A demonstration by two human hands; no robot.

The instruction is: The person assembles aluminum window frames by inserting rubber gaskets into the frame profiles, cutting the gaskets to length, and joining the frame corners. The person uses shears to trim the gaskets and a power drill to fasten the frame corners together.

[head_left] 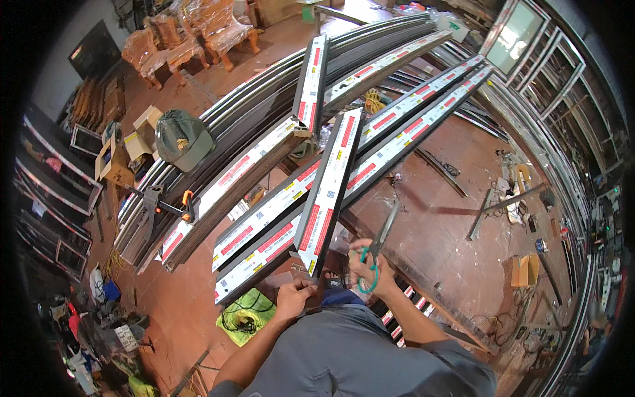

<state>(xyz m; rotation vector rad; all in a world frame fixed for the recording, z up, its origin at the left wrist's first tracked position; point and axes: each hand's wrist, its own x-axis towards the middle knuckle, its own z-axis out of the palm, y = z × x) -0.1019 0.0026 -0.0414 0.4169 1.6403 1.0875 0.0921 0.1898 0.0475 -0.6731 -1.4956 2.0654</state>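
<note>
My right hand (364,266) is closed round the teal handles of a pair of scissors (379,245). The blades point up and away from me. At the near end of a short metal profile (329,192), my left hand (296,298) has its fingers curled together; what they pinch, if anything, is hidden. White protective film with red printed blocks covers the profile, which lies slantwise across two long profiles (281,241) wrapped in the same film. Another short profile (312,83) lies farther off, its near end by a long filmed piece (228,185).
A dark green cap (184,140) sits on the stacked long profiles at left, near an orange-handled clamp (187,206). Cardboard boxes (114,162) and wrapped wooden chairs (221,33) stand beyond. Below lies a yellow-green bag with black cable (245,316). Offcuts (441,172) litter the floor at right.
</note>
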